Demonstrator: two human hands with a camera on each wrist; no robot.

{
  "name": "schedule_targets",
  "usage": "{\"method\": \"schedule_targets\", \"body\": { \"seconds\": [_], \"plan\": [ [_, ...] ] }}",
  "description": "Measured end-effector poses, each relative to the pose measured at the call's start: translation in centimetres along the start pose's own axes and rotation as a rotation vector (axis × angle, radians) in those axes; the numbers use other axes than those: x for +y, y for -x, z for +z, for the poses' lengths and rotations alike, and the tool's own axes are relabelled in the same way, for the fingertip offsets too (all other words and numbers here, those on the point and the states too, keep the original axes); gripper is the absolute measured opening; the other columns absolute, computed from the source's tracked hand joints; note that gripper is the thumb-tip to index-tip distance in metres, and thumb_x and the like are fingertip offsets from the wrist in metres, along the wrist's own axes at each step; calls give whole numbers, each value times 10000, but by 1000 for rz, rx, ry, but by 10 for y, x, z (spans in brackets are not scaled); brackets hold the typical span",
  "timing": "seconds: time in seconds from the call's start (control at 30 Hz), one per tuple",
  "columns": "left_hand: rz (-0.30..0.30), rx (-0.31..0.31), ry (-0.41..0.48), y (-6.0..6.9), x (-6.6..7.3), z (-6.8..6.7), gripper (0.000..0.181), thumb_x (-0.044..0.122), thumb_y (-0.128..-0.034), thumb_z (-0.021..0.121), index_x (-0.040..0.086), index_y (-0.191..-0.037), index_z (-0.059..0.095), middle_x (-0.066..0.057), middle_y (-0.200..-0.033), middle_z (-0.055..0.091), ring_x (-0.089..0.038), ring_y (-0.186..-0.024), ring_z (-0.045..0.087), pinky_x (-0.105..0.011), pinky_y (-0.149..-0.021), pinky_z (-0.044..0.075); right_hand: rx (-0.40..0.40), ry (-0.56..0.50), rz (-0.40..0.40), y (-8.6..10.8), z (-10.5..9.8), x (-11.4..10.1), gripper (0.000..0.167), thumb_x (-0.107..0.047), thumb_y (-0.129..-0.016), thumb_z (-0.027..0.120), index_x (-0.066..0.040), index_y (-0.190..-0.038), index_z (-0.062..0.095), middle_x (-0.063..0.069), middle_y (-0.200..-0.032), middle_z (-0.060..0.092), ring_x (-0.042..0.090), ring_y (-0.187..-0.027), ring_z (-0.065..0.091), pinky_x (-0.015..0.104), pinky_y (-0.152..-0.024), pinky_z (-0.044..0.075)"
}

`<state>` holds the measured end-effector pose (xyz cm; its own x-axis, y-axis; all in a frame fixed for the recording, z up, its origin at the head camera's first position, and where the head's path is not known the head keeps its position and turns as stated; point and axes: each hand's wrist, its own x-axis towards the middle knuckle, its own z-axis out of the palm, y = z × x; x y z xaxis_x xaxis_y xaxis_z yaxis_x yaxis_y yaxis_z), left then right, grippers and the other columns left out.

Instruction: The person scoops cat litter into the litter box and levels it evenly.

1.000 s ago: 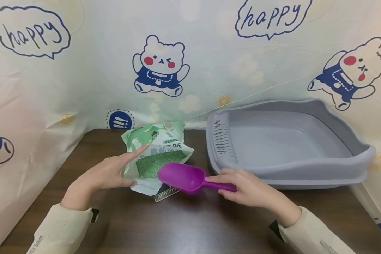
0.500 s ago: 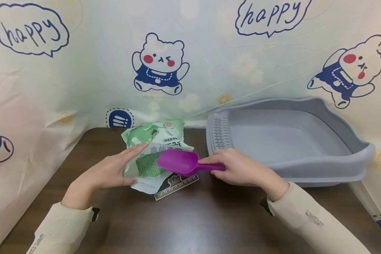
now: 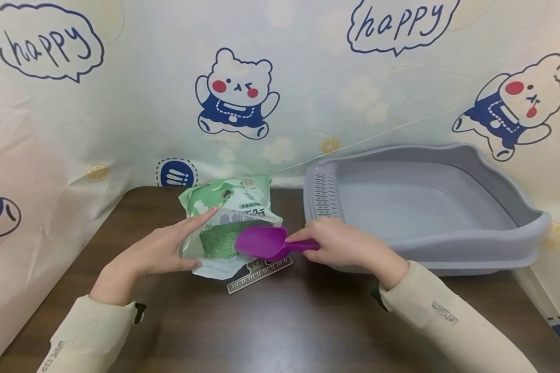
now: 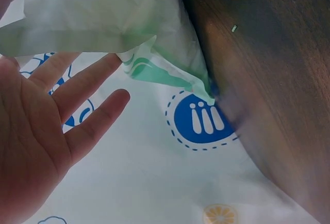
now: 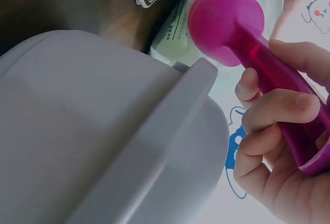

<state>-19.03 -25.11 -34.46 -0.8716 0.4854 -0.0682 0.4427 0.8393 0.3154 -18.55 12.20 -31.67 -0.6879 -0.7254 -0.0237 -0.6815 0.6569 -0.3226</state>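
Evidently a purple scoop [image 3: 263, 243] is gripped by the right hand [image 3: 343, 243], its handle enclosed by curled fingers and thumb, as is confirmed in the right wrist view. The scoop is held at the mouth of a green and white bag [image 3: 254, 187], with its rounded tip seen over the green granules [image 3: 218, 243] inside; whether the granules are touched by it cannot be told. The bag is laid by the far edge of the surface [image 3: 261, 331], toward the far left corner, and its gaping mouth is turned to the near edge. Beside that mouth, on the side of the surface's left edge, the left hand [image 3: 156, 251] is placed, its fingers straight and spread wide from the thumb; in the left wrist view the bag's rim is met by a fingertip. Just beside the bag, on its near side, a black and silver clip [image 3: 260, 275] is partly hidden, set at a slant with its keyboard-patterned strip facing the near edge. The right part of the far edge is taken up by a grey tray [image 3: 452, 254], in front of whose left end the right hand is seen. Behind everything, a pale cloth [image 3: 317, 93] is hung, printed with bears.
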Motion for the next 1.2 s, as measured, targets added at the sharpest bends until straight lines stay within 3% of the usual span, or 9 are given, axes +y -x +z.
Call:
{"method": "schedule_targets", "body": {
  "seconds": [0.33, 0.77, 0.93, 1.2],
  "plan": [
    [-23, -7, 26, 1, -2, 2, 1081, 362, -787, 824, 456, -1577, 92, -168, -1587, 364, -438, -1325, 500, -634, -991, 447, -6, -31, -2, -12, 9, 1, 397, -99, -872, 676, -183, -1259, 707, -19, -946, 720, 94, -717, 515, 223, -622, 430],
    [-29, -11, 20, 0, -3, 0, 1072, 395, -791, 817, 453, -1577, 91, -157, -1572, 395, -407, -1277, 548, -614, -962, 478, -3, -44, 52, -29, 21, -5, 395, -116, -878, 662, -214, -1257, 710, -14, -940, 708, 122, -710, 523, 243, -566, 403],
    [-34, -15, 24, -1, -3, -1, 1065, 396, -795, 812, 456, -1576, 90, -162, -1571, 393, -410, -1277, 545, -619, -959, 478, 6, -25, 68, -33, 25, -7, 391, -145, -891, 667, -238, -1269, 702, -29, -890, 679, 108, -678, 519, 226, -554, 415],
    [-31, -9, 27, -1, -3, 1, 1064, 395, -795, 814, 449, -1578, 95, -157, -1568, 400, -399, -1285, 542, -610, -967, 479, 47, -71, 33, -41, 36, -8, 399, -98, -883, 656, -188, -1270, 701, -14, -720, 555, 120, -631, 476, 217, -524, 393]
  ]
}}
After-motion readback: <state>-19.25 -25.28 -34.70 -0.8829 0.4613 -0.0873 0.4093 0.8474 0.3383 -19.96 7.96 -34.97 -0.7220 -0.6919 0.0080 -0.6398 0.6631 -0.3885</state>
